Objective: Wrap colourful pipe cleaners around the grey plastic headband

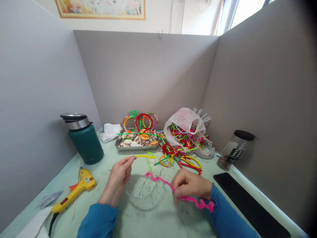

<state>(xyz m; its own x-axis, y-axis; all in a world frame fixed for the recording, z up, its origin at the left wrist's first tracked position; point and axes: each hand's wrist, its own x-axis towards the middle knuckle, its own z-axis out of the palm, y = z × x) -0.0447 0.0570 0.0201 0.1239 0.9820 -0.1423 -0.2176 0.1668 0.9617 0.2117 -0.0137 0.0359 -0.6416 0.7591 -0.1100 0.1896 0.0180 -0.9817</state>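
Observation:
My left hand [120, 172] is closed, pinching a thin pale hoop [140, 197] where yellow pipe cleaner [145, 156] covers its top. Light green pipe cleaner [149, 162] follows at the hoop's right side, with a loose curl. The bare lower part of the hoop hangs just above the table. Closed around the middle of a wavy pink pipe cleaner [195, 200] is my right hand [189, 185]. One pink end points left towards the hoop's right side; whether they touch, I cannot tell. The other end sticks out beside my right sleeve.
Behind my hands are a metal tray [136, 148] of shells, with colourful hoops at its back, and a plastic bag [183, 119] spilling pipe cleaners. A green flask [86, 145] and yellow glue gun [74, 195] are left. A jar [231, 155] and black phone-like slab [247, 201] lie right.

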